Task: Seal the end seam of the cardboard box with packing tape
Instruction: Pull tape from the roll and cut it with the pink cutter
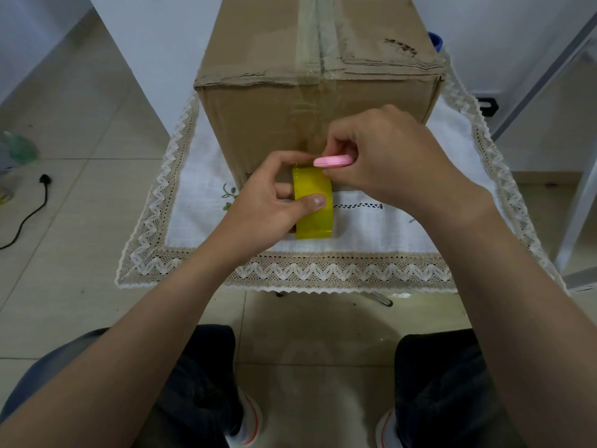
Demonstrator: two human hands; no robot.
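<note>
Low against the cardboard box [258, 105], the left hand [268, 197] grips the yellow tape roll [315, 208]; the right hand [387, 156], at the roll's one o'clock, pinches a pink cutter [332, 161]. Best, I judge, to pull the tape taut and cut close to the box, which stands at twelve o'clock on the bench [403, 227].
</note>
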